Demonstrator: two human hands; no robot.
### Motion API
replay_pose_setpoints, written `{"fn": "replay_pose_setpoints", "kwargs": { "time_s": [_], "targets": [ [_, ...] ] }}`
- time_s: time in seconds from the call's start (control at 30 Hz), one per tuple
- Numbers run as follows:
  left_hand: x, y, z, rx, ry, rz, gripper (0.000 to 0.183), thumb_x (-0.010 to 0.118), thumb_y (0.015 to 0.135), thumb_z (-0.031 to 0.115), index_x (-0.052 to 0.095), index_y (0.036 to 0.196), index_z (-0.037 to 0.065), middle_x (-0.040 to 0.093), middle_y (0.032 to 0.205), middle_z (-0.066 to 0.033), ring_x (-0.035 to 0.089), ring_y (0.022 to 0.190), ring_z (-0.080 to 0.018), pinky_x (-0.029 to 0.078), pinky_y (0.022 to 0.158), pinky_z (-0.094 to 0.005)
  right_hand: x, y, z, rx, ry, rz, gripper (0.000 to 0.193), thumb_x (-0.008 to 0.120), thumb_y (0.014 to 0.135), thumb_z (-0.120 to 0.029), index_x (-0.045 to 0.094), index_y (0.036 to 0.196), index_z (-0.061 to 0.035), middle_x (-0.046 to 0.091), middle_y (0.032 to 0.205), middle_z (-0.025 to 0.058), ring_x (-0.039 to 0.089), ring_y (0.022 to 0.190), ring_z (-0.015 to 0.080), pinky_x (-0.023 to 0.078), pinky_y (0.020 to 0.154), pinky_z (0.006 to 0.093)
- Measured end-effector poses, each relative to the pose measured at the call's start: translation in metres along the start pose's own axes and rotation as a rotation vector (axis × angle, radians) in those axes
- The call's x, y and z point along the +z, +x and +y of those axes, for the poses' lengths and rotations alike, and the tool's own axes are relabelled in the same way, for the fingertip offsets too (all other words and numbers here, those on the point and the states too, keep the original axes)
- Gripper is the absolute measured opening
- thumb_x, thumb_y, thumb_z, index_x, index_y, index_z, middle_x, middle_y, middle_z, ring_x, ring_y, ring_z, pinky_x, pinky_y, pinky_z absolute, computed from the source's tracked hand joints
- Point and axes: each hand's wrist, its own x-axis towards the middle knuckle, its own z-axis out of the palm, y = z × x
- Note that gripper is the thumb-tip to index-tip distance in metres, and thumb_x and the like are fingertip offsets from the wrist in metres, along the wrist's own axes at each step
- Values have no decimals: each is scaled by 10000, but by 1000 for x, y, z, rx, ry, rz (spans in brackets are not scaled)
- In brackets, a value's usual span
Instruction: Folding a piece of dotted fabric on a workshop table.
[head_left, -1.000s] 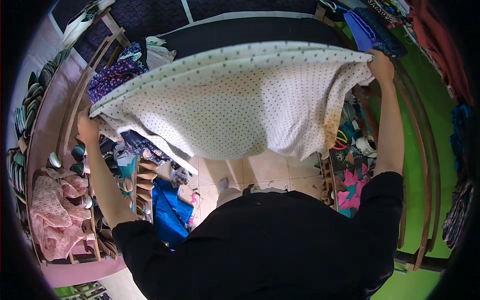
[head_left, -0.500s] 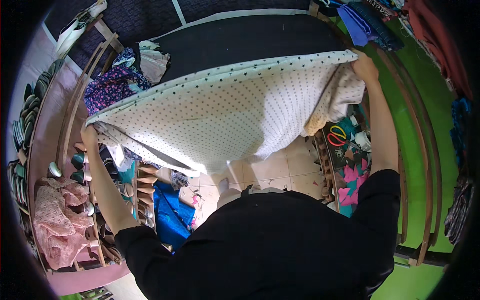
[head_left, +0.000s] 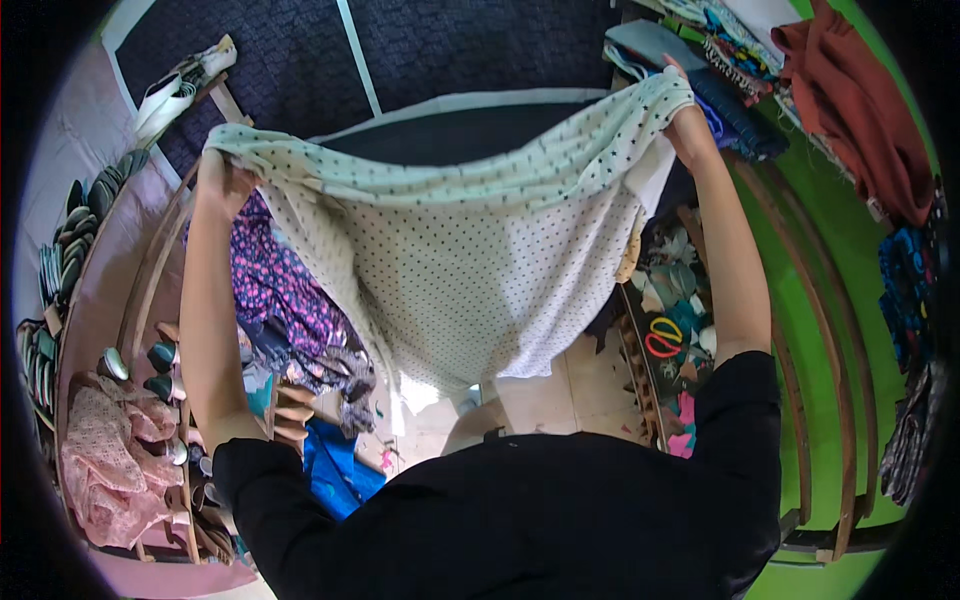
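A large cream fabric (head_left: pixel 470 260) with small dark stars hangs stretched between my two hands, its upper edge sagging in the middle. My left hand (head_left: pixel 226 185) is closed around its upper left corner, the fingers partly behind the cloth. At the other corner my right hand (head_left: pixel 690 125) grips the edge, with one finger sticking up above it. The lower part of the fabric drapes down in front of my body. Behind it, a dark work surface (head_left: pixel 440 135) shows only in a strip; the rest is hidden by the cloth.
Purple floral cloth (head_left: pixel 275 270) lies bunched at the left, above a blue cloth (head_left: pixel 335 465). Pink lace (head_left: pixel 120 460) and shoe forms (head_left: pixel 290 410) fill the left shelves. Scissors (head_left: pixel 663 338) with red and yellow handles lie at right. Folded fabrics (head_left: pixel 735 95) sit at the back right.
Both hands have risen with the fabric and come closer together. Its upper edge went from nearly taut to sagging, and more of the purple floral cloth shows.
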Motion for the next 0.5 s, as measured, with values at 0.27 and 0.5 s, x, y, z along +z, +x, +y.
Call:
{"fn": "replay_pose_setpoints", "kwargs": {
  "time_s": [0.27,0.5],
  "targets": [
    [60,112,79,1035,483,95,308,329,880,144,450,1140,32,469,1158,-100,441,1075,-218,305,943,-296,-41,107,-45,-902,-1293,237,663,539,761,-314,225,1343,-270,492,1157,191,381,1154,357,217,976,476],
    [68,239,47,1393,1049,222,434,324,860,133,340,1260,-35,379,1280,-212,322,1223,-310,222,1017,-325,-46,185,-65,-773,-1732,346,609,448,793,-443,173,1334,-395,559,1044,182,476,1052,340,226,966,515]
  ]
}}
